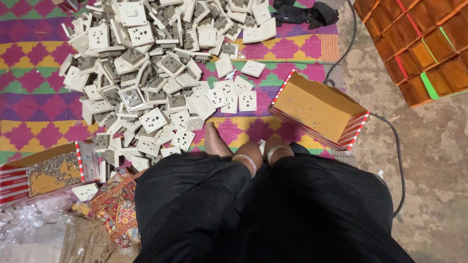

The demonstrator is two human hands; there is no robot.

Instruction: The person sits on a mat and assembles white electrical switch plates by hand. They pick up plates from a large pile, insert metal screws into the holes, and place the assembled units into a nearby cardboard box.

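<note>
Oddly, neither hand shows, so its grasp is unknowable; bare feet (pixel 217 141) rest beside white socket plates (pixel 151 78).

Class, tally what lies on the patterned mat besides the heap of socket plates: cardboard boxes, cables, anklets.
Cardboard boxes: 2
Black cables: 1
Silver anklets: 2
Total: 5

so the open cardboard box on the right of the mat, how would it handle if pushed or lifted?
The cardboard box looks nearly empty, only a few small metal bits on its floor, so probably light and easy to slide on the woven mat. Its thin walls and open top would likely flex if squeezed. The loose bits would probably rattle or spill if tipped.
</note>
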